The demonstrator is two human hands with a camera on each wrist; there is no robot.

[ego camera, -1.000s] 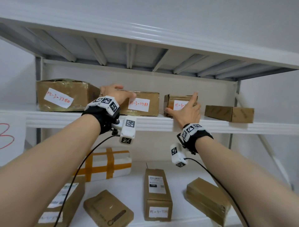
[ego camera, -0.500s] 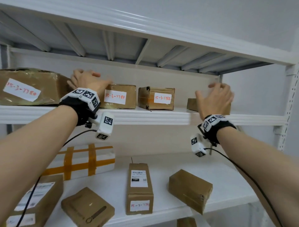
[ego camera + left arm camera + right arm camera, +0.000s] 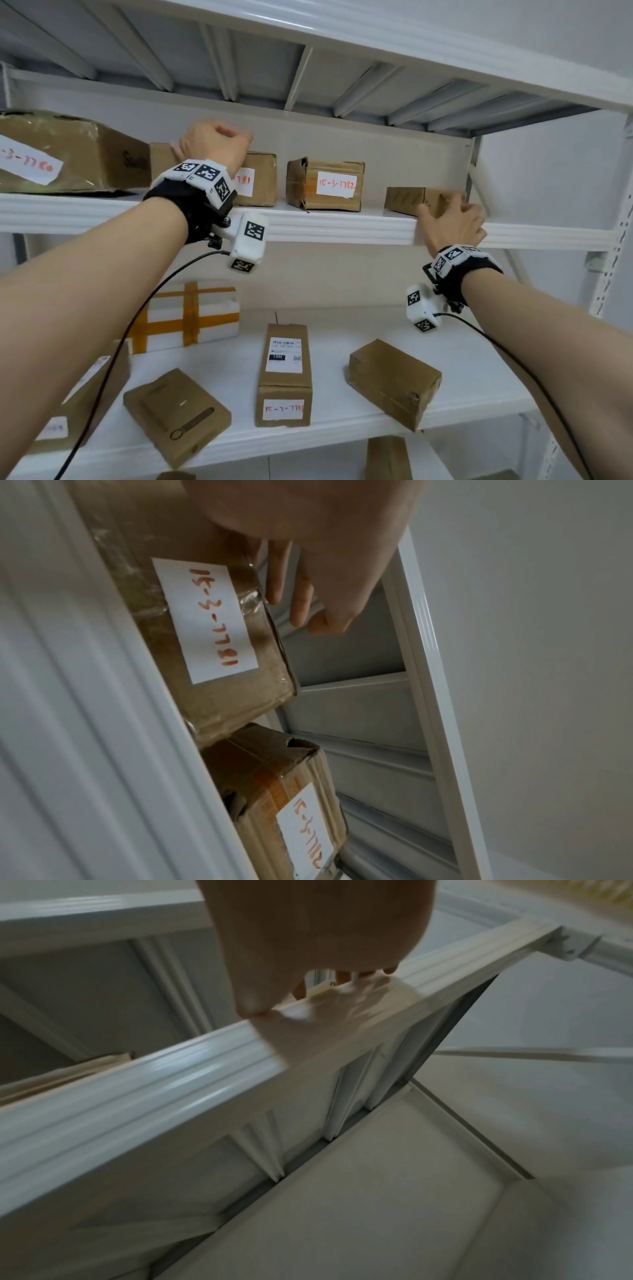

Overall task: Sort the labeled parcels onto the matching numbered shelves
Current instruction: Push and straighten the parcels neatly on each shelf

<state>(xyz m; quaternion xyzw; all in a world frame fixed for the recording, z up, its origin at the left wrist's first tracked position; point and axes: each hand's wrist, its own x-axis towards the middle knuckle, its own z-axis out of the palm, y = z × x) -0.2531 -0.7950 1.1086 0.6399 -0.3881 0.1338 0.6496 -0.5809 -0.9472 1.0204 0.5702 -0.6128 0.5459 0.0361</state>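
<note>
On the upper shelf point(image 3: 342, 226) stand brown parcels. One is labelled 15-3-7781 point(image 3: 260, 178) point(image 3: 212, 620), another 15-3-7782 point(image 3: 325, 185) point(image 3: 294, 804). A small brown box point(image 3: 402, 200) with no label showing sits at the right. My left hand point(image 3: 212, 144) point(image 3: 308, 610) lies over the top of the 7781 parcel, fingers loosely bent past its upper edge. My right hand point(image 3: 452, 219) point(image 3: 301, 988) grips the right end of the small brown box, thumb on its front by the shelf lip point(image 3: 171, 1074). That hand is blurred.
A large crumpled parcel marked 15-3-7780 point(image 3: 68, 154) fills the shelf's left end. The lower shelf holds a tall labelled carton point(image 3: 284, 373), a tilted brown box point(image 3: 394, 380), a flat box point(image 3: 174, 414) and a white foam box with orange tape point(image 3: 188, 315). A perforated upright point(image 3: 613, 240) bounds the right side.
My right hand left the 7782 parcel, moved right and came down onto the small brown box. My left hand stayed on the 7781 parcel. My view turned to the right.
</note>
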